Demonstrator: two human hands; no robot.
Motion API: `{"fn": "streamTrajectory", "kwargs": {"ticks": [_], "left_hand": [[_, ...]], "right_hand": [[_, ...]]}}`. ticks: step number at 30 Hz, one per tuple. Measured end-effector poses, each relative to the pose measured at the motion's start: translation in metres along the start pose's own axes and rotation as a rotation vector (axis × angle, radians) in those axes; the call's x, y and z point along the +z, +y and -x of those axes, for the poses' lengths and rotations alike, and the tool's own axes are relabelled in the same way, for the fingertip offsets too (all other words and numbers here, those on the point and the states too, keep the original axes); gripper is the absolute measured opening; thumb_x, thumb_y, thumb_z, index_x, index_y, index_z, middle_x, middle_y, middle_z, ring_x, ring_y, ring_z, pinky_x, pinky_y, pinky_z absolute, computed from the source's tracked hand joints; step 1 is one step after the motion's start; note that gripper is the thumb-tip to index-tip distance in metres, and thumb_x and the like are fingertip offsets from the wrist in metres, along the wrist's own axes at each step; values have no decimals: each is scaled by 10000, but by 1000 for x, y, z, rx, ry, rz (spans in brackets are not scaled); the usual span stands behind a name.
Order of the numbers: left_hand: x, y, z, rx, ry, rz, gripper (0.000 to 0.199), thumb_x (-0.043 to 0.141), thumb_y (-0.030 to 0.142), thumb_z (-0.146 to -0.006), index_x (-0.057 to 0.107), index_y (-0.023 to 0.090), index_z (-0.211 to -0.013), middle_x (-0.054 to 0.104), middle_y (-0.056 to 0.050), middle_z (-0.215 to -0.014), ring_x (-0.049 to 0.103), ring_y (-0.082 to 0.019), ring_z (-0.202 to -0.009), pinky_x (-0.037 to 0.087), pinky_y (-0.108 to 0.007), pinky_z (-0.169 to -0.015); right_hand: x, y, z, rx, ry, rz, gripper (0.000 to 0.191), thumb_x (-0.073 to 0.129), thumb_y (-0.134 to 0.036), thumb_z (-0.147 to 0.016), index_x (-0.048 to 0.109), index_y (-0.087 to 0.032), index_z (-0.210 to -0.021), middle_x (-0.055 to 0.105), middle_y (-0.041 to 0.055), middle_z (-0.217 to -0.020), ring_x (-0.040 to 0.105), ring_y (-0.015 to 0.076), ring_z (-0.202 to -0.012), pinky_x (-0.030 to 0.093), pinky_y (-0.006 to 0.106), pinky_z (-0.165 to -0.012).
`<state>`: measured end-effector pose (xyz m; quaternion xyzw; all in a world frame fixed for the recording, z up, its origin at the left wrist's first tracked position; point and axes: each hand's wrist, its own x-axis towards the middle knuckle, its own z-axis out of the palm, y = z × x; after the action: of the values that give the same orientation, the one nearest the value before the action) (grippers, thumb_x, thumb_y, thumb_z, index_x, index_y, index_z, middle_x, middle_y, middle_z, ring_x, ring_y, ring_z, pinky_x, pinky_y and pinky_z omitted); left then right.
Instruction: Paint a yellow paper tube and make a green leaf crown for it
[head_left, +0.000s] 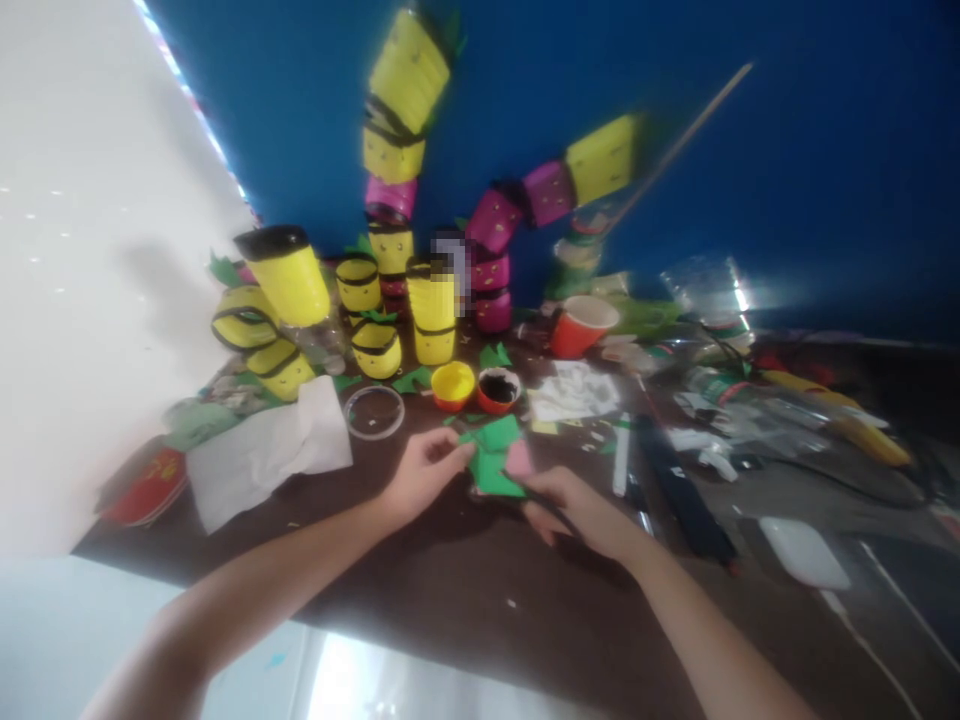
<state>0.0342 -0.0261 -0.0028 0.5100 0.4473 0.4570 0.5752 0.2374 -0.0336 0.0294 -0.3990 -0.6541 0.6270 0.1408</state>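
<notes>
My left hand point(426, 474) pinches the left edge of a piece of green paper point(501, 472) held just above the dark table. At the paper's right edge is my right hand point(574, 505), its fingers closed round a dark tool that looks like scissors point(553, 510); blur hides its blades. A small pink patch point(519, 459) shows against the green paper. Just beyond my hands stand a small cup of yellow paint point(452, 384) and a cup of black paint point(499, 388). Green scraps point(412, 381) lie around them.
Yellow and magenta decorated cups point(435, 320) stand stacked at the back. White paper point(277, 455) and a clear ring point(375, 412) lie left. Rightward are a red cup point(581, 328), crumpled tissue point(574, 392), a dark strip point(686, 500), plastic bottles and a white charger point(804, 552).
</notes>
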Motion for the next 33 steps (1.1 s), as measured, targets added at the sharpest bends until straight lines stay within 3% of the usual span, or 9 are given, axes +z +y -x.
{"fn": "streamTrajectory", "kwargs": {"ticks": [9,18,29,33], "left_hand": [[0,0,0,-6,11,-18,348,614,454,-732,526,140,-610,487,27,-556,424,-74,-541,332,-201,-516],[1,3,0,4,-5,-18,352,620,463,-725,543,139,-612,521,19,-575,448,-81,-556,351,-207,-547],[0,0,0,0,-42,-27,323,609,437,-745,550,135,-645,552,18,-606,471,-80,-571,359,-207,-572],[0,-1,-1,3,-46,-52,333,609,445,-741,551,135,-635,538,21,-596,460,-81,-564,346,-209,-559]], "right_hand": [[-1,2,-1,-3,1,23,387,469,-387,-817,479,-165,-500,394,-59,-389,397,69,-391,335,218,-464],[1,-5,2,50,60,28,453,517,-559,-734,504,-150,-539,448,-32,-448,410,70,-417,307,209,-444],[3,-8,4,58,89,52,470,497,-569,-751,440,-163,-522,455,-13,-462,413,86,-438,318,212,-456],[4,-10,3,72,86,44,444,495,-566,-751,503,-152,-591,457,-17,-476,415,88,-441,322,214,-455]]}}
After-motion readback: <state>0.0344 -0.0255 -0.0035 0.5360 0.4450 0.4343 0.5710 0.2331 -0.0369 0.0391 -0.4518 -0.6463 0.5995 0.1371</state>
